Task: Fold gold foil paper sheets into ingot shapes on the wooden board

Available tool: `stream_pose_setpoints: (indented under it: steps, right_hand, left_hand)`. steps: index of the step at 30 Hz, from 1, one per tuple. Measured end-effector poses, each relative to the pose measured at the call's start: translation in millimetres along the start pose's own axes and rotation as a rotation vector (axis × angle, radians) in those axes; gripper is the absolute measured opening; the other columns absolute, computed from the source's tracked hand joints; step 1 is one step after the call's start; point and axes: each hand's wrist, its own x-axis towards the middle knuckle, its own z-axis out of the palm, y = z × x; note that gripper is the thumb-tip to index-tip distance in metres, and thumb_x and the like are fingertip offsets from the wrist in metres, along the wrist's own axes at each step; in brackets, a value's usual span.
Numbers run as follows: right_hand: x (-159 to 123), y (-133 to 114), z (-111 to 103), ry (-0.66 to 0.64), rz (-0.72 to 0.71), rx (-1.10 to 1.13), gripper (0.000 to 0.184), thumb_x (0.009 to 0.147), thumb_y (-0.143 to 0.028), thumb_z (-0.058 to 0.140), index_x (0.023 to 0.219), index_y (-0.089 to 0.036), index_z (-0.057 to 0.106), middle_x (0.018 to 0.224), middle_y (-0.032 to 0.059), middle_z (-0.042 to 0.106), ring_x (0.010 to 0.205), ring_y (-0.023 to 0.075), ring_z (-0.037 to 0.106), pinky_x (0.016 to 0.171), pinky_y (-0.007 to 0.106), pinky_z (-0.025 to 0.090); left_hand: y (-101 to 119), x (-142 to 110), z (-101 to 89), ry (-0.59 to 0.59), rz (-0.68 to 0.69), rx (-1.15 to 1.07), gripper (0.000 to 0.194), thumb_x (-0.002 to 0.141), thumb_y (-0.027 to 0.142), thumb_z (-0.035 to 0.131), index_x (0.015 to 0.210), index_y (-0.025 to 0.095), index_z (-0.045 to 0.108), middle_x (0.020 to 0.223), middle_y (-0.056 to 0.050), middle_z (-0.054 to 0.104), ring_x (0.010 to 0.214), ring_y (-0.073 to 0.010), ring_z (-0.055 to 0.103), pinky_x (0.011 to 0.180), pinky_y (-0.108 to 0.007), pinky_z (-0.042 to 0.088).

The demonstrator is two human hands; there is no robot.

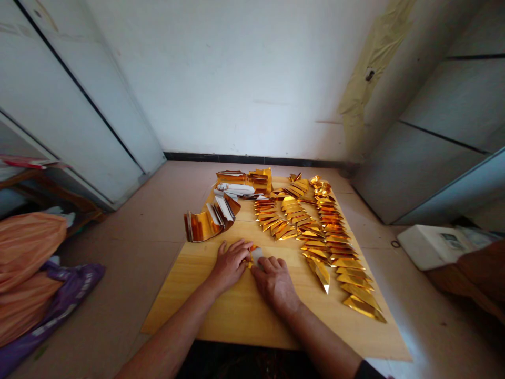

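Over wooden board (pixel 177 310), left hand (pixel 229 266), right hand (pixel 274 284): fingers (pixel 240 246) pinching small gold foil (pixel 252 248), mostly hidden.

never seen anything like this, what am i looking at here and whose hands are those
There's no machine here. This one picture comes from a camera worn on a person's head, looking forward and down at their own bare hands. The left hand and right hand meet over a small folded piece of gold foil, which shows some white and is held between their fingers. They're working on a pale wooden board. Beyond the hands lie rows of folded gold-foil triangles, and further left a curved stack of gold-and-white folded strips.
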Motion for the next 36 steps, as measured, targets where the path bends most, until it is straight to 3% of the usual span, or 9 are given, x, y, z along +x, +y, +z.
stream_pose_setpoints:
  steps: [9, 14, 18, 22, 27, 36]
  right_hand:
    - [-11, 10, 2, 0.039, -0.063, 0.061, 0.018, 0.092, -0.024, 0.049, 0.104, -0.025, 0.063, 0.119, 0.0044, 0.059, 0.098, 0.0189, 0.048, 0.083, 0.034, 0.031]
    - [-9, 11, 0, 0.046, -0.077, 0.091, 0.018, 0.094, -0.026, 0.047, 0.103, -0.025, 0.062, 0.115, 0.0035, 0.062, 0.104, 0.0194, 0.047, 0.087, 0.035, 0.029]
    - [-8, 8, -1, 0.029, -0.068, 0.071, 0.015, 0.093, -0.023, 0.049, 0.1, -0.024, 0.062, 0.114, 0.0039, 0.062, 0.101, 0.0189, 0.048, 0.086, 0.035, 0.029]
    - [-9, 6, 0, 0.044, -0.067, 0.06, 0.014, 0.092, -0.022, 0.05, 0.1, -0.024, 0.062, 0.115, 0.004, 0.061, 0.102, 0.0193, 0.048, 0.087, 0.036, 0.029]
    - [-9, 3, 2, 0.052, -0.052, 0.055, 0.015, 0.091, -0.023, 0.051, 0.101, -0.025, 0.062, 0.111, 0.0044, 0.062, 0.1, 0.0194, 0.049, 0.087, 0.036, 0.029]
    - [-5, -7, 5, 0.06, -0.052, 0.085, 0.021, 0.093, -0.024, 0.048, 0.108, -0.026, 0.062, 0.1, 0.0054, 0.063, 0.093, 0.0191, 0.05, 0.085, 0.035, 0.03]
  left_hand:
    - [-4, -1, 5.2, 0.053, 0.036, -0.009, 0.022, 0.079, 0.011, 0.047, 0.094, 0.024, 0.057, 0.132, -0.003, 0.055, 0.13, -0.0231, 0.038, 0.105, -0.059, 0.02]
    - [-5, 1, 3.5, 0.083, 0.111, -0.016, 0.03, 0.079, 0.009, 0.047, 0.103, 0.025, 0.056, 0.132, -0.003, 0.055, 0.131, -0.0222, 0.039, 0.104, -0.052, 0.03]
    - [-10, -1, 8.0, 0.216, 0.178, -0.058, 0.038, 0.079, 0.01, 0.049, 0.115, 0.022, 0.051, 0.136, -0.008, 0.05, 0.124, -0.0188, 0.047, 0.101, -0.04, 0.04]
    - [-12, -6, 12.5, 0.339, 0.138, -0.062, 0.046, 0.08, 0.014, 0.051, 0.125, 0.02, 0.044, 0.133, -0.011, 0.049, 0.125, -0.0211, 0.045, 0.101, -0.04, 0.041]
    - [-3, -10, 7.9, 0.274, 0.149, 0.017, 0.023, 0.085, 0.017, 0.05, 0.107, 0.022, 0.057, 0.099, -0.005, 0.066, 0.094, -0.0192, 0.058, 0.085, -0.036, 0.046]
    - [7, -16, -2.0, 0.195, 0.126, 0.122, 0.015, 0.084, 0.017, 0.053, 0.093, 0.022, 0.064, 0.107, -0.004, 0.066, 0.099, -0.0199, 0.055, 0.084, -0.036, 0.042]
